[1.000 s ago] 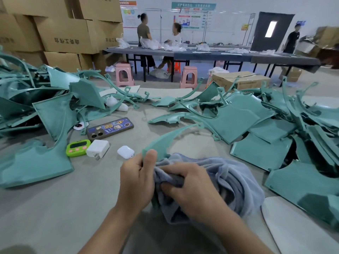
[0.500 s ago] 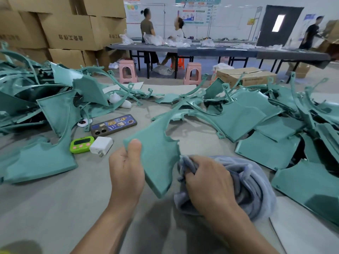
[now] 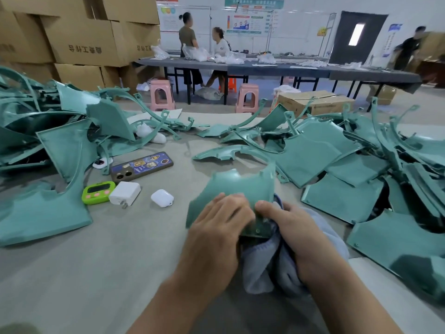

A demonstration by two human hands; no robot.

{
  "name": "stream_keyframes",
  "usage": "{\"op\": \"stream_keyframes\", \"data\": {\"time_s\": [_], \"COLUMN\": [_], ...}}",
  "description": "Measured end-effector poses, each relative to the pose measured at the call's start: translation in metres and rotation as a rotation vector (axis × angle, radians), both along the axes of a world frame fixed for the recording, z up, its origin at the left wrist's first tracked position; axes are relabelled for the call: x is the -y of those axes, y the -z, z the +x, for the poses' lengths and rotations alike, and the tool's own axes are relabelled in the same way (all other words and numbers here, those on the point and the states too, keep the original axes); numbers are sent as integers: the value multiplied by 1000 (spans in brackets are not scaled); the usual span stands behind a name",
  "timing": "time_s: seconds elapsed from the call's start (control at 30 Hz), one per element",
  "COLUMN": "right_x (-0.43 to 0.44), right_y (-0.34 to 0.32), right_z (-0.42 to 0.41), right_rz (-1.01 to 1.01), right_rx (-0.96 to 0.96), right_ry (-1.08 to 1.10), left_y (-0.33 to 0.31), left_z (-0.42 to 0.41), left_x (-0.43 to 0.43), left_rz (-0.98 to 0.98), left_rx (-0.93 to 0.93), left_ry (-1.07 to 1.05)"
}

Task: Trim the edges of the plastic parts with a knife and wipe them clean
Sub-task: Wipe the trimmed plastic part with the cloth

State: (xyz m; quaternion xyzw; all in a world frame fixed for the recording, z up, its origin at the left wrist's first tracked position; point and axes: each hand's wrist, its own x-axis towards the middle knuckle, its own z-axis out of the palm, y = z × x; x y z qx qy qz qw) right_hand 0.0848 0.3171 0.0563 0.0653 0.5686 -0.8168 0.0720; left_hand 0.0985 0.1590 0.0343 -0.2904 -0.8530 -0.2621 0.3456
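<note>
Step in hand appears to be wiping. The left hand (image 3: 216, 227) holds the plastic part (image 3: 237, 186) at the table's (image 3: 115, 266) near centre, fingers laid across its face, thumb hidden. The right hand (image 3: 305, 237) clutches the cloth (image 3: 262, 273) against the part's near edge. The next move likely calls for rubbing the cloth along that edge.

Bright even light, warped edges

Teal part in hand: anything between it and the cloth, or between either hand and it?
Nothing visible. The left hand holds the teal part directly, skin on plastic. The right hand grips the cloth, its thumb touches the part's lower edge, and the cloth sits right below that edge.
</note>
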Motion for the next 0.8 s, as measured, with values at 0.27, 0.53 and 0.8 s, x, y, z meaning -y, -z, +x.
{"op": "stream_keyframes", "data": {"time_s": [0.27, 0.53, 0.8], "right_x": [7, -3, 27], "right_y": [6, 5, 7], "right_z": [-2, -4, 2], "right_rz": [48, 401, 570], "right_rx": [-72, -78, -579], "right_ry": [32, 120, 352], "left_y": [-7, -14, 6], "left_z": [-6, -28, -13], "left_x": [-1, 17, -8], "left_rz": [1409, 1839, 988], "left_rx": [954, 688, 659], "left_ry": [387, 129, 248]}}
